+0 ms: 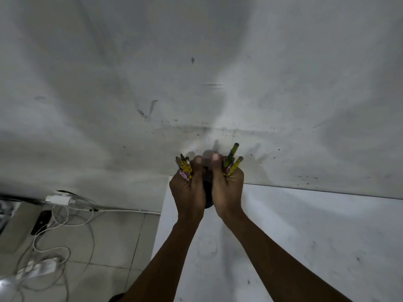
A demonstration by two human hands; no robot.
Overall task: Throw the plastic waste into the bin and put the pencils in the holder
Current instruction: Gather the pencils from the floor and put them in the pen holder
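Note:
My left hand [188,188] is closed around a bunch of yellow pencils [185,167] whose tips stick up past the fingers. My right hand [227,188] grips a second bunch of yellow and green pencils [233,162], also pointing up. Both hands are side by side at the far left corner of the white table [305,236], close to the wall. Between the two hands a dark round holder [208,192] shows as a narrow strip; most of it is hidden by the hands. No plastic waste and no bin is in view.
A grey scuffed wall [196,73] rises right behind the table. On the tiled floor [113,247] to the left lie white cables [65,225], a white power strip [37,269] and a white adapter [57,199].

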